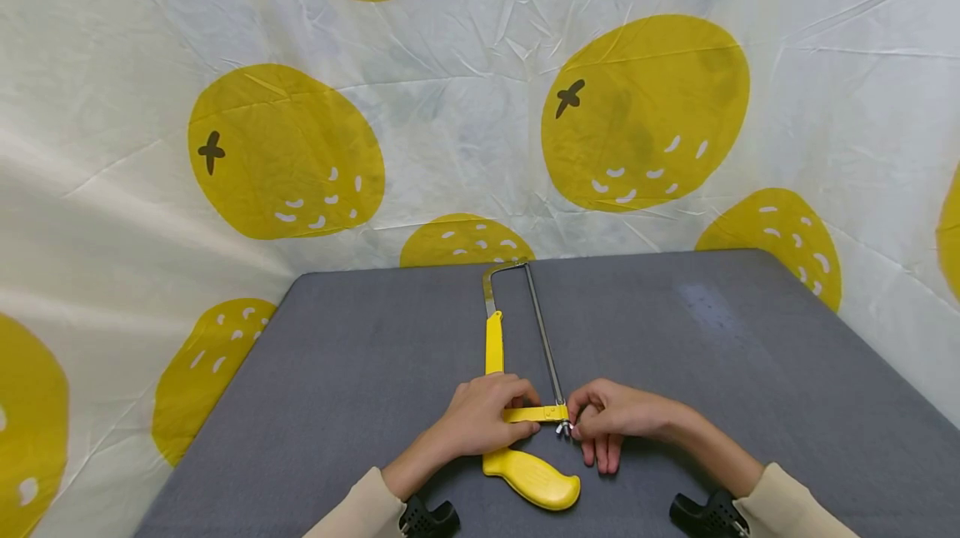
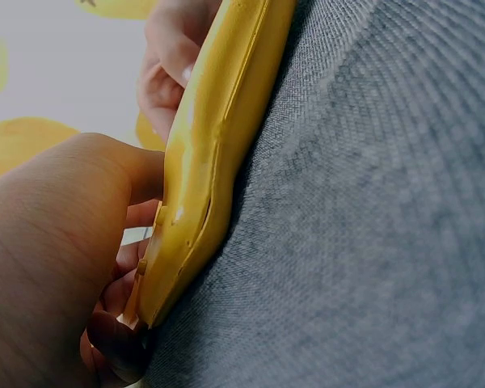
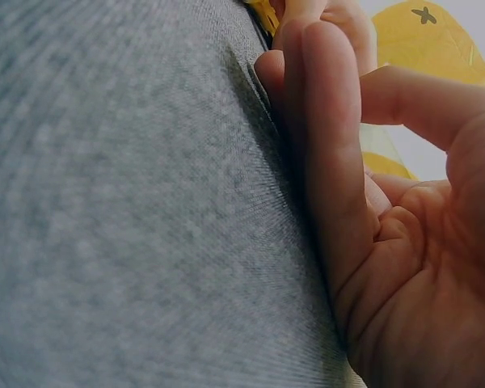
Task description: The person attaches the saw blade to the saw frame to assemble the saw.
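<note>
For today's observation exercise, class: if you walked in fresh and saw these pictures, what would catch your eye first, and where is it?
The yellow hacksaw lies flat in the middle of the grey table, its blade running away from the person. At its near end the left hand holds the yellow frame, while the right hand pinches the small wing nut by the blade's end. Behind stands a white cloth with big yellow oranges.

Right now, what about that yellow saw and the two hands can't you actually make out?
- Wing nut at the blade's near end: too small in the head view; whether the right hand pinches it is unclear.
- Hacksaw frame under the left hand: covered.
- Blade teeth: too fine.
- Right wrist view: fingers block the saw.
</note>
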Tool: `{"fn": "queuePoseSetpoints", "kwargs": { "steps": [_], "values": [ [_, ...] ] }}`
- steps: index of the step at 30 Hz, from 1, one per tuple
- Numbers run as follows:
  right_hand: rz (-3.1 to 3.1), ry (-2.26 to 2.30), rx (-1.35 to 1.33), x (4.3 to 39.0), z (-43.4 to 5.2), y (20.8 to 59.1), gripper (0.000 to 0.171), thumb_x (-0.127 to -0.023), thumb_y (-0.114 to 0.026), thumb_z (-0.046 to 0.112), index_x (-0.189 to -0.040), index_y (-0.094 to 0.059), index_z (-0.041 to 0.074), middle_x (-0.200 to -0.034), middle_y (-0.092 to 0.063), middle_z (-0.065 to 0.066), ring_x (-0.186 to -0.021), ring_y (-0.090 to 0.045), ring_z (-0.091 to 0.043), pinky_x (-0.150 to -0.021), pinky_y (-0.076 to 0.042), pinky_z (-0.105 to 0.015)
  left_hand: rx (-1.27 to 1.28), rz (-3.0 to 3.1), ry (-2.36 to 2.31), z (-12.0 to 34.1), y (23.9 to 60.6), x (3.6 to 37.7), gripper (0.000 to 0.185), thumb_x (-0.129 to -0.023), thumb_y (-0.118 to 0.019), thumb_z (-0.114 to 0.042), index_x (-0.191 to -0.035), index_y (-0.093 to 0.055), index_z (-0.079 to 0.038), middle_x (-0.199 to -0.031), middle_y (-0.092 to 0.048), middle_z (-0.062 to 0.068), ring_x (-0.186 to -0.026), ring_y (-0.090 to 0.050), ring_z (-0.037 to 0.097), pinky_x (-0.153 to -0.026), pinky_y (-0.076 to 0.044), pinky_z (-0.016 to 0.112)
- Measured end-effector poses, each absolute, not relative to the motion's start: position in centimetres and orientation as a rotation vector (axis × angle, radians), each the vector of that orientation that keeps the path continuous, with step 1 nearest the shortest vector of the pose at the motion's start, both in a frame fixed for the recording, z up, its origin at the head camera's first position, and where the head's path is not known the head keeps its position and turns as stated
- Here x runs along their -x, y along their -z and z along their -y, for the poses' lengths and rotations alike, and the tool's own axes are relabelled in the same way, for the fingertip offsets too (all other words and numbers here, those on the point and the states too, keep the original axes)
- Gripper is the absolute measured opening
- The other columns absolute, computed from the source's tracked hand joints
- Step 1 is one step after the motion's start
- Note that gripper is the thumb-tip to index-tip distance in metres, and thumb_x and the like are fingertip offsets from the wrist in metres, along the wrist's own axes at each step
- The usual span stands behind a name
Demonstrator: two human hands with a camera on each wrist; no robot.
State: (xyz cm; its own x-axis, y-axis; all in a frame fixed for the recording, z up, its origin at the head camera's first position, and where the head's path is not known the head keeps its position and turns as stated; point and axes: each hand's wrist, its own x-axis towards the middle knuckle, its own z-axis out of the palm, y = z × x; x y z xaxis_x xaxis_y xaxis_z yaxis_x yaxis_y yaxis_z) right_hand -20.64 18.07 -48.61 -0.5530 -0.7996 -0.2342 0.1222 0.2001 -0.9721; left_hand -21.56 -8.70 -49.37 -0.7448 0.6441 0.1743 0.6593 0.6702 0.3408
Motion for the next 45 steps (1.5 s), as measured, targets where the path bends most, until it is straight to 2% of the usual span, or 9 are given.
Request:
{"fn": "queuePoseSetpoints", "kwargs": {
  "steps": [20,45],
  "values": [
    [-1.671,1.467,0.634,20.96,-18.30,48.56,0.009,-0.096,-0.051,-0.001,-0.103,-0.056,-0.005,-0.078,-0.072,-0.011,-0.058,-0.072,-0.009,-0.054,-0.059,-0.029,1.105,2.834,0.586,8.63,49.51,21.91,0.018,-0.091,-0.075,-0.049,-0.107,-0.072,-0.041,-0.082,-0.057,-0.019,-0.070,-0.048,-0.004,-0.056,-0.037,0.021],
    [-1.634,1.480,0.629,21.06,-18.33,48.69,0.007,-0.099,-0.054,0.002,-0.103,-0.056,-0.003,-0.078,-0.073,-0.010,-0.059,-0.072,-0.009,-0.054,-0.059,-0.029,1.109,2.844,0.600,8.60,49.60,21.96,0.018,-0.092,-0.074,-0.049,-0.107,-0.072,-0.040,-0.083,-0.057,-0.019,-0.071,-0.048,-0.003,-0.056,-0.038,0.021]
  ]
}}
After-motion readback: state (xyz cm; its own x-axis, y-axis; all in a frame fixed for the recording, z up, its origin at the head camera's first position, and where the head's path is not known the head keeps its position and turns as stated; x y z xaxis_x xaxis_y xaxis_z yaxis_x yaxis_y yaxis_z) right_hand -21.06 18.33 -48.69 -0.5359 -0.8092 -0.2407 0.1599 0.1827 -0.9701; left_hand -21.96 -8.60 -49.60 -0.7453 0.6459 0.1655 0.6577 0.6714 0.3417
